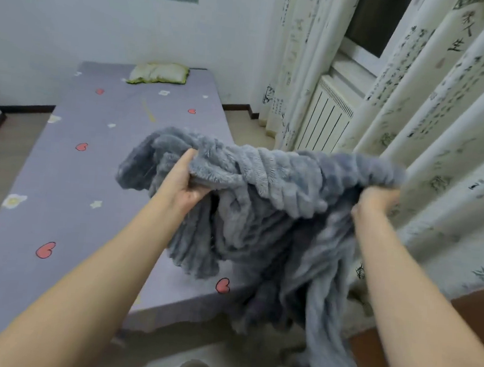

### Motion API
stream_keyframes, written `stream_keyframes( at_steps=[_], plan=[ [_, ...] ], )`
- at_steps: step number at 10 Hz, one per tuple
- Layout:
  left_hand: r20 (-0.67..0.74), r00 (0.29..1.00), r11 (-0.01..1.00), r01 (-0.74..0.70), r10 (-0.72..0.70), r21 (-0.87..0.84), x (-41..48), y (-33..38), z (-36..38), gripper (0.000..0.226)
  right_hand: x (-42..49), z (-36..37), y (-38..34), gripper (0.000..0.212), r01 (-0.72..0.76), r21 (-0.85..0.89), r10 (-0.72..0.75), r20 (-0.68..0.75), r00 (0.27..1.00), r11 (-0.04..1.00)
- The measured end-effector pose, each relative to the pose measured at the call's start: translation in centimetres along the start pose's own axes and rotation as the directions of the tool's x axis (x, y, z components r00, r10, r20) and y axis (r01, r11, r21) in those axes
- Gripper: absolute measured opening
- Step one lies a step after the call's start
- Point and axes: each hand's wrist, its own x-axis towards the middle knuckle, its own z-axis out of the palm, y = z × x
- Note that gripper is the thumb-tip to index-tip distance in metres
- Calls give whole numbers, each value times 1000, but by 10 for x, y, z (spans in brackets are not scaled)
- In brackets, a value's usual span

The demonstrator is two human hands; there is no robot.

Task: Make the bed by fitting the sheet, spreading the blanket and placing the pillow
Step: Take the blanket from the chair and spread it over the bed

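- Head view, step in hand: spreading the blanket (261, 213); sheet (92, 173) looks already fitted over the bed, flat & smooth, so judged abt midway thru the task
- Blanket = grey fluffy ribbed one, bunched, held up in the air over the near corner of the bed; part hangs below the bed edge twd the floor
- To do it well, I'd say: find 2 adjacent corners or one straight edge first, since it's still a wad; spread hands wide, lift, flick it out along the bed's length; keep the trailing end off the floor
- Risk: throwing it while twisted leaves it lumpy, needs re-doing
- Left hand (186, 179): fingers curled into the fleece, thumb on top, clamped on a fold above the bed's near corner
- Right hand (377, 201): off the bed's right side, nr the curtain (438, 139); fingers buried in fabric, gripping a bunch; exact finger spread can't tell
- Pillow (158, 73): at the bed's far end by the wall, lying flat on the sheet
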Motion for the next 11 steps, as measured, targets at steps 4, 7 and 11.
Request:
stream_keyframes(
  at_steps=[4, 7, 11],
  plan=[
    [291, 955, 998, -43, 54, -45, 5, 27, -18, 65, 52, -152, 269, 47, -300, -384, 240, -875, 420, -873],
    [-86, 996, 976, -50, 32, -210, 9, 34, -79, 26, -70, -159, 121, 107, -601, 79, -117, -993, 24, -796],
    [-407, 912, 972, -55, -45, -230, 54, 72, -112, 41, -221, -284, 113, 119, -208, 540, -460, -823, -333, -816]
  ],
)
